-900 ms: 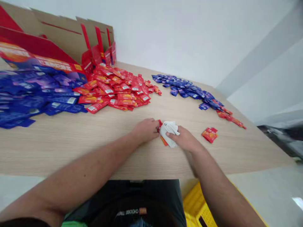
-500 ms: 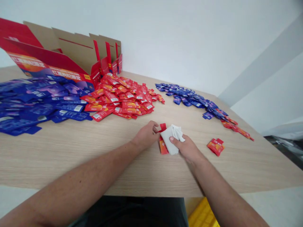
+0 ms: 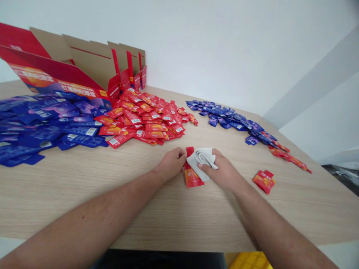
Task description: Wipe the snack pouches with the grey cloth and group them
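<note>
My left hand [image 3: 169, 164] sits at the left edge of a red foil sachet [image 3: 192, 177], its fingers pinching that edge. A crumpled white cloth [image 3: 201, 161] lies over the upper part of the sachet and hides it, with a strip of red showing above. My right hand [image 3: 223, 173] presses on the cloth from the right, thumb and fingers gripping its folds. Both hands are low over the wooden table, close together.
A heap of red sachets [image 3: 148, 119] and a larger heap of blue sachets [image 3: 47, 125] lie at the far left. A blue strip of sachets [image 3: 232, 121] runs right. A small red stack [image 3: 263, 182] lies right of my hand. An opened printed carton [image 3: 92, 71] stands behind.
The cloth has moved up the sachet, uncovering more of its red lower half. My hands have stayed close together, and the view has tilted slightly downward.
</note>
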Demonstrator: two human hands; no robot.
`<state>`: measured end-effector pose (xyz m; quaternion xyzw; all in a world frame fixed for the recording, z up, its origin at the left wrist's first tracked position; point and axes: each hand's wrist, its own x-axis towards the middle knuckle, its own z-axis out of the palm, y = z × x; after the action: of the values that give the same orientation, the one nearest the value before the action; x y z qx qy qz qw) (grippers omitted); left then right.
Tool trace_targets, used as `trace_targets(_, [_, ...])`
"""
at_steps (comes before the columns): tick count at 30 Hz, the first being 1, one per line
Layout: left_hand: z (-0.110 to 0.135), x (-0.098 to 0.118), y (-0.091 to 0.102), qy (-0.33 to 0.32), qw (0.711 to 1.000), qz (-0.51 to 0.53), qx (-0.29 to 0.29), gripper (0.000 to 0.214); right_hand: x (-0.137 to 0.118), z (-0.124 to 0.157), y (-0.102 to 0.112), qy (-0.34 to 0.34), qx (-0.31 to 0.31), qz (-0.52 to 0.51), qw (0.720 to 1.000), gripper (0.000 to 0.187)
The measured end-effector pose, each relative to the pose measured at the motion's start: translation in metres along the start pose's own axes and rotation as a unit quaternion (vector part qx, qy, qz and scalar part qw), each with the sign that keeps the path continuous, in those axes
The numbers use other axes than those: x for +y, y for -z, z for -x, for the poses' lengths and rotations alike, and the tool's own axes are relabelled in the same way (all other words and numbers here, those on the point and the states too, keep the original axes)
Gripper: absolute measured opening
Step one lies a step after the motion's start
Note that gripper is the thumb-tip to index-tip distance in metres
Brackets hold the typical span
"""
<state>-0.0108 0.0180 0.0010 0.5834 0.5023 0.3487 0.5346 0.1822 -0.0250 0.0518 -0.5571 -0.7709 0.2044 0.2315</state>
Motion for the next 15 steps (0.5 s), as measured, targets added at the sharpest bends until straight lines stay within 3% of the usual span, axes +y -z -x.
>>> trace_targets(2, [-0.002, 0.0, 0.001, 0.014, 0.999, 0.039, -0.002, 0.009, -0.007, -0.012, 0.009, 0.064, -0.005, 0.092, 0.994, 0.012])
trace_targets(5, [-0.005, 0.0, 0.002, 0.034, 0.993, 0.114, -0.013, 0.005, -0.011, -0.025, 0.006, 0.083, 0.015, 0.155, 0.984, 0.011])
trace_targets(8, [-0.007, -0.002, 0.003, 0.063, 0.984, 0.164, -0.004, 0.006, -0.007, -0.024, -0.007, 0.092, 0.02, 0.14, 0.986, 0.015])
trace_targets(12, [-0.008, -0.006, 0.004, 0.033, 0.987, 0.16, 0.001, 0.01, 0.005, -0.014, -0.02, 0.148, -0.059, 0.101, 0.982, 0.012])
trace_targets(15, [-0.008, -0.006, 0.004, 0.038, 0.986, 0.164, -0.02, 0.01, 0.01, -0.011, -0.021, 0.13, 0.008, 0.112, 0.985, 0.012])
